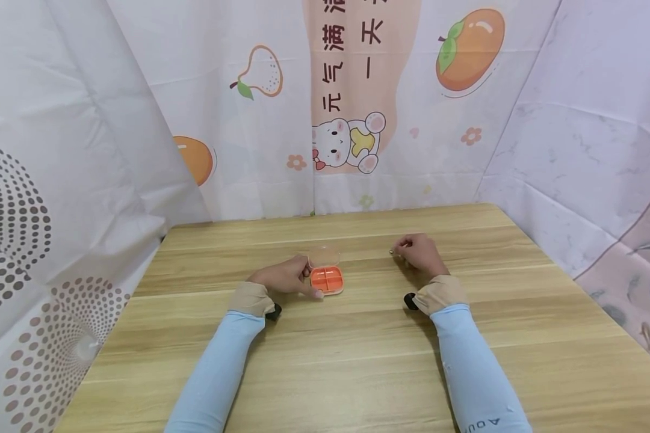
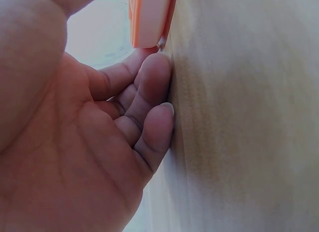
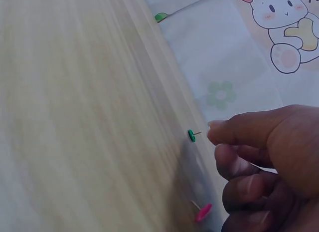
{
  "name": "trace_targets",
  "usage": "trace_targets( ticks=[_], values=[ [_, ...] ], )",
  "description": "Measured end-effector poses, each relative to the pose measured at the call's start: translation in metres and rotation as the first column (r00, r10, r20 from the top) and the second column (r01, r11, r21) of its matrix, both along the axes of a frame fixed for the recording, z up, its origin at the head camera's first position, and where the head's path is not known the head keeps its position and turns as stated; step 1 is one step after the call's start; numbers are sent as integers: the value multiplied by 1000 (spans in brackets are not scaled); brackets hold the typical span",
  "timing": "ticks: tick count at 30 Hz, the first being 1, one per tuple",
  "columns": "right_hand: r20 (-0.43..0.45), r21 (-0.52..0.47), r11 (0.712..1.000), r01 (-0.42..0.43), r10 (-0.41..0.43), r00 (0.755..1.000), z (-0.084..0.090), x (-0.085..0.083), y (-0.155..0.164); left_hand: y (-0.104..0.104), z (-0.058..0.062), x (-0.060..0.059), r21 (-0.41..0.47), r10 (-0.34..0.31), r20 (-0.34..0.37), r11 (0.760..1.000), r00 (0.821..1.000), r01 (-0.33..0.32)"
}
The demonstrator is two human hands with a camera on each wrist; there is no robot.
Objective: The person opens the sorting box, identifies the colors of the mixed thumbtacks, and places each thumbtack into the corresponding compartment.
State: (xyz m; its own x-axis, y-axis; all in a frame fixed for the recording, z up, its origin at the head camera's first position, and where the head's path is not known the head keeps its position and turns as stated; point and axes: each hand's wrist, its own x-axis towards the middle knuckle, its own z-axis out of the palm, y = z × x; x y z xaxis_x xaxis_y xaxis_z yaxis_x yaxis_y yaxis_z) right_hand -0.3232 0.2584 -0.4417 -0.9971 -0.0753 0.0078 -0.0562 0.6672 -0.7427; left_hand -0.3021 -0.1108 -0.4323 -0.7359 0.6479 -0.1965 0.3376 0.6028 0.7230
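A light blue left sleeve (image 1: 215, 373) and matching right sleeve (image 1: 475, 367), the latter bearing dark lettering (image 1: 484, 425), meet wrinkled tan cuffs (image 1: 249, 299); small black pieces (image 1: 274, 312) show beside them. Each hand (image 1: 422, 252) is bare.

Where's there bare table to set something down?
The table is bare between the blue sleeves, nearer than the orange case, and right of the right sleeve. Crowded: around the case, held by the left grip, and around the right grip, near the green pin and pink pin.
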Motion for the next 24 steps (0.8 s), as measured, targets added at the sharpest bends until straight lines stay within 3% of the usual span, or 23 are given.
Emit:
trace_targets(
  ticks=[24],
  values=[
    [-50,102,995,-3,8,999,-5,-2,-11,0,3,2,-5,4,-1,1000,1000,-4]
  ],
)
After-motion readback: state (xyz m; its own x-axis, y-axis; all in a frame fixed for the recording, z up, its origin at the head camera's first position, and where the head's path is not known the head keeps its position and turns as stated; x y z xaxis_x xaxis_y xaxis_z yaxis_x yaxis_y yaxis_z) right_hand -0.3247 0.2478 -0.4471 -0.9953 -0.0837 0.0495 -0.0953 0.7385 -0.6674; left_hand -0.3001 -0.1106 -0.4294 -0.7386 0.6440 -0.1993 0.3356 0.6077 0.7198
